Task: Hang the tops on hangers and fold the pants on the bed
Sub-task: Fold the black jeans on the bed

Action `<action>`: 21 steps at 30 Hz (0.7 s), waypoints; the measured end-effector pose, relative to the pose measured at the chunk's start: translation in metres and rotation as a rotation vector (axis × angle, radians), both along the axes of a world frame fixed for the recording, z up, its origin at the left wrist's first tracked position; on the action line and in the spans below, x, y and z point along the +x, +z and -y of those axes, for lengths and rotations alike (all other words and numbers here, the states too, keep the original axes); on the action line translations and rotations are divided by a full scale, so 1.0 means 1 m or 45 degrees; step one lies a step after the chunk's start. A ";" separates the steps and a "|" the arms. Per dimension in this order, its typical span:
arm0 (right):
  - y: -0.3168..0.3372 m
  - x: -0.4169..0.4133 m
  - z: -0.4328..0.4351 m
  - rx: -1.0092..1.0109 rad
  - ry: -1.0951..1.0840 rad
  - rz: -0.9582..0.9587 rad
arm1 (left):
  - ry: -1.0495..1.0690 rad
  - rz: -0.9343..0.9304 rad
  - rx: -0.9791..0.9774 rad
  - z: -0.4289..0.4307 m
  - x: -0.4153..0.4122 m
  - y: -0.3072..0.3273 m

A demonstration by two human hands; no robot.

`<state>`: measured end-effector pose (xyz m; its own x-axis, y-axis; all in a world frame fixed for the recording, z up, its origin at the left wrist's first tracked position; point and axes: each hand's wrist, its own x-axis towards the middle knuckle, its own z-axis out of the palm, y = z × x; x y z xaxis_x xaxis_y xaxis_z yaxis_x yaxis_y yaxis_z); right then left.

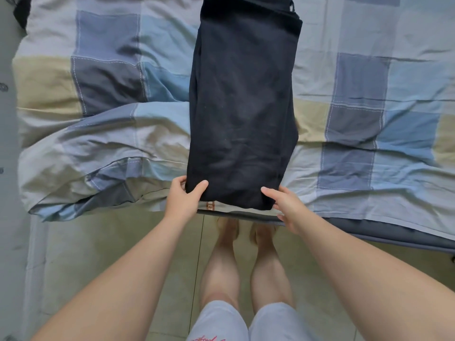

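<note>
Pale grey shorts (268,323) with red script lettering (205,339) on the left leg, bare forearms (128,267) and shins (221,271)

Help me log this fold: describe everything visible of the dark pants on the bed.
The dark pants look like soft navy-black knit fabric, folded lengthwise into one long narrow panel, with layered edges showing at the far end. They lie across the checked bed cover, running away from the person, with the near end at the bed's edge. The left hand and right hand pinch the two near corners, thumbs on top.
</note>
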<state>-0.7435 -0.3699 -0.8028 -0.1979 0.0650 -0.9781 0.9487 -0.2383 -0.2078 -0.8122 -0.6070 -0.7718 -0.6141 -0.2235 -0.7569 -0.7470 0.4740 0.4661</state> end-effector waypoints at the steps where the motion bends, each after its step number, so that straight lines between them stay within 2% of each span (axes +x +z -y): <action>1: 0.001 0.002 -0.003 -0.008 0.026 -0.001 | -0.029 0.008 -0.013 0.001 0.000 0.001; 5: 0.011 0.013 -0.014 0.020 0.043 -0.008 | -0.018 0.028 0.008 0.000 0.006 0.012; 11: 0.061 0.022 -0.025 -0.080 -0.155 -0.048 | 0.082 0.039 0.065 -0.016 0.009 0.050; 16: 0.110 0.000 -0.040 0.022 -0.273 -0.137 | 0.098 -0.010 0.101 -0.032 -0.004 0.091; 21: 0.150 -0.034 -0.052 0.094 -0.398 -0.253 | 0.195 -0.095 0.259 -0.046 -0.032 0.127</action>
<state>-0.7775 -0.3178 -0.6524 -0.3425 0.2214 -0.9130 0.7719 -0.4877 -0.4078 -0.8443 -0.5614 -0.6445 -0.6405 -0.1664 -0.7497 -0.7630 0.2488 0.5966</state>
